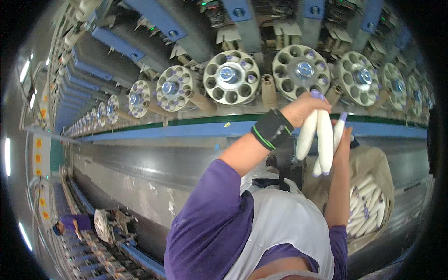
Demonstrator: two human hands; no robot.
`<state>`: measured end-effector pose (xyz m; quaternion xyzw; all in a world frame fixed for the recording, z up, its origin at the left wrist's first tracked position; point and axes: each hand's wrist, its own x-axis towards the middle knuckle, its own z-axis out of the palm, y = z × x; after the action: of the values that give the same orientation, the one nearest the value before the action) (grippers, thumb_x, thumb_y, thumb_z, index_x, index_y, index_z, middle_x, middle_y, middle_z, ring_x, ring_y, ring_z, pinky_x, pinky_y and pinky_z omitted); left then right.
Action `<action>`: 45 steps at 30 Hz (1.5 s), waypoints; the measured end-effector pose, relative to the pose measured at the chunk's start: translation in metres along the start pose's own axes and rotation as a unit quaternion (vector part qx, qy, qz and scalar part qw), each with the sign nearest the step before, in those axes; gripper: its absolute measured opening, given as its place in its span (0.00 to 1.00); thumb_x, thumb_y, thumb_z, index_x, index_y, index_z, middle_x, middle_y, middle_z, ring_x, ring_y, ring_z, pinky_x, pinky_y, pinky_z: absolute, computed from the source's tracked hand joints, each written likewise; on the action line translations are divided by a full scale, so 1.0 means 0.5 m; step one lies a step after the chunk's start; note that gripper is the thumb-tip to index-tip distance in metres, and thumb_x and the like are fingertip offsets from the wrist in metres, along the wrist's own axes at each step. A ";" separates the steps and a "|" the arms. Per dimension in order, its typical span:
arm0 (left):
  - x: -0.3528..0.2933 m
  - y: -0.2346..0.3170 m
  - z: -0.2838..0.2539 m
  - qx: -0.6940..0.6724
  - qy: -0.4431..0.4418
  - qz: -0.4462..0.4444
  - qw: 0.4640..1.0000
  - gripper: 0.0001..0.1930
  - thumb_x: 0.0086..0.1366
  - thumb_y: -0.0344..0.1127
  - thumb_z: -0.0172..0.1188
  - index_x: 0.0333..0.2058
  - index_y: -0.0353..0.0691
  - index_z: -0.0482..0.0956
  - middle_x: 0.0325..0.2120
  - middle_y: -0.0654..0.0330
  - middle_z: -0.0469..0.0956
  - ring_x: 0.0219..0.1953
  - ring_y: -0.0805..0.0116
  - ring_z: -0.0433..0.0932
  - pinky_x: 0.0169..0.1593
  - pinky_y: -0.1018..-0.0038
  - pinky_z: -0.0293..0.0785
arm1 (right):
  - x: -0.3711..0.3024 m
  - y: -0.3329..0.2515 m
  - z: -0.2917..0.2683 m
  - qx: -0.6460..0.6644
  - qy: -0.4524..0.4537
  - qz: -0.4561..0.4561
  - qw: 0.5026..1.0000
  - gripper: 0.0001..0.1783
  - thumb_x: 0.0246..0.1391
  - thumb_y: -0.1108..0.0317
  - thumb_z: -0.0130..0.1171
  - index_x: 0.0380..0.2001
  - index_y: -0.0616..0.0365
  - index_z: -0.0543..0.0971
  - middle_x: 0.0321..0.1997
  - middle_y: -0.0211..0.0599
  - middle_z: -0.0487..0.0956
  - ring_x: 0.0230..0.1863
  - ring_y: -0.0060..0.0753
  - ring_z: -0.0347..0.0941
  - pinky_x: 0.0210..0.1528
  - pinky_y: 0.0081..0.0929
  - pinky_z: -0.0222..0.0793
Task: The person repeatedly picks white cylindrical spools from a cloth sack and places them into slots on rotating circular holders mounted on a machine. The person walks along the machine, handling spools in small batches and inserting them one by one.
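Observation:
My left hand (301, 108), with a black wristband above it, is closed round the purple upper ends of white yarn bobbins (325, 142). At least two of them hang down from it side by side. Just to the right, my right hand (344, 140) is closed on another white yarn bobbin (339, 130) with a purple tip pointing up. This one is tilted, and its lower part passes behind the hanging ones. The right fingers are partly hidden. Directly above my left hand is a round magazine (295, 70) with a ring of pockets, a few holding purple-tipped tubes.
At my right stands a beige cloth sack (380, 163) holding many white yarn bobbins (366, 210). A long row of round magazines (231, 95) lines the winding machine, with a blue rail (196, 129) below. Far left, another person (77, 223) stands beside a cart (122, 224).

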<state>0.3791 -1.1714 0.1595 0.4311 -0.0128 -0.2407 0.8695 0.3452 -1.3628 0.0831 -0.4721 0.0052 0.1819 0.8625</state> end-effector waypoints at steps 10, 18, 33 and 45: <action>-0.023 0.123 -0.219 -0.021 -0.075 -0.063 0.995 0.13 0.55 0.32 0.51 0.37 0.29 0.72 0.44 0.49 0.70 0.43 0.59 0.73 0.49 0.68 0.68 | 0.154 -0.023 0.179 -0.492 -0.116 -0.040 0.862 0.26 0.57 0.56 0.40 0.55 0.59 0.58 0.39 0.45 0.74 0.35 0.31 0.71 0.37 0.25 0.66; 0.016 0.160 -0.233 -0.033 -0.070 -0.007 0.997 0.10 0.58 0.34 0.48 0.26 0.31 0.70 0.47 0.49 0.65 0.44 0.54 0.69 0.53 0.61 0.64 | 0.115 -0.015 0.132 -0.169 -0.268 0.049 0.947 0.26 0.54 0.60 0.48 0.52 0.64 0.61 0.33 0.34 0.75 0.24 0.19 0.70 0.25 0.15 0.66; 0.084 0.035 -0.134 -0.154 0.185 0.064 0.968 0.12 0.59 0.33 0.47 0.33 0.27 0.71 0.30 0.52 0.73 0.35 0.58 0.72 0.47 0.65 0.66 | -0.103 -0.036 -0.121 -0.364 -0.242 0.288 0.852 0.22 0.58 0.58 0.41 0.18 0.60 0.75 0.07 0.26 0.62 0.10 0.17 0.59 0.15 0.16 0.55; 0.116 -0.080 -0.025 -0.189 0.335 0.158 0.910 0.10 0.60 0.35 0.47 0.29 0.31 0.70 0.30 0.53 0.71 0.35 0.58 0.71 0.44 0.62 0.67 | 0.071 -0.079 -0.045 -0.553 0.044 -0.374 0.744 0.19 0.36 0.69 0.63 0.36 0.60 0.76 0.32 0.37 0.74 0.36 0.38 0.69 0.41 0.28 0.64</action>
<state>0.4168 -1.2073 0.1107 0.3064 0.2566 0.0606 0.9147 0.3945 -1.3894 0.0961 -0.8378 -0.2351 -0.2050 0.4481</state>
